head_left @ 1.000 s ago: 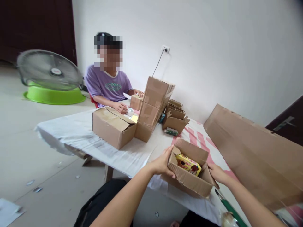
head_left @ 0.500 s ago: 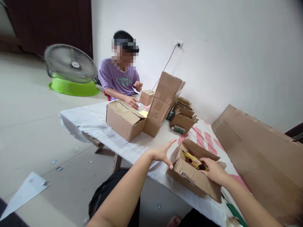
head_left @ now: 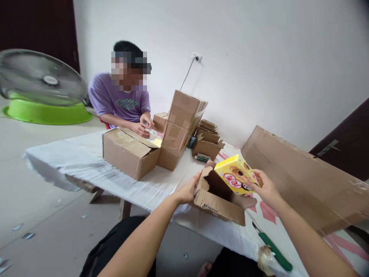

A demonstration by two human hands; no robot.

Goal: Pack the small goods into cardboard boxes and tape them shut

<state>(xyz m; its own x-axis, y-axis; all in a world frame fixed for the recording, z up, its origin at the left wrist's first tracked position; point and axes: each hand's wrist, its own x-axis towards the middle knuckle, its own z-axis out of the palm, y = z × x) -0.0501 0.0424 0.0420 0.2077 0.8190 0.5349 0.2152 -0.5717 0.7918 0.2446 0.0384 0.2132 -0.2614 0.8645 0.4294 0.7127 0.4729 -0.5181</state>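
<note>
My right hand [head_left: 268, 192] grips the right end of a yellow snack box [head_left: 230, 175], tilted above an open cardboard box [head_left: 220, 207]. Printed pictures and red lettering cover the yellow box's face. On the cardboard box's left side rests my left hand [head_left: 188, 191], its fingers closed around the edge and partly hidden behind the flap. The cardboard box stands near the front edge of the table, flaps up, its inside dark. To its right lies a green-handled knife [head_left: 273, 250], blade pointing away from me, beside a roll of clear tape [head_left: 265, 258].
Across the cloth-covered table [head_left: 69, 154], a person in a purple shirt [head_left: 123, 102] handles something small and white. Between us stand a closed carton [head_left: 129, 154] and stacked tall boxes [head_left: 180, 130]. A large cardboard sheet [head_left: 302, 181] leans at right; a fan [head_left: 43, 79] sits at left.
My right hand has lifted the yellow snack box up out of the cardboard box. My left hand has moved from open beside it to holding its left edge. The view has turned right.
</note>
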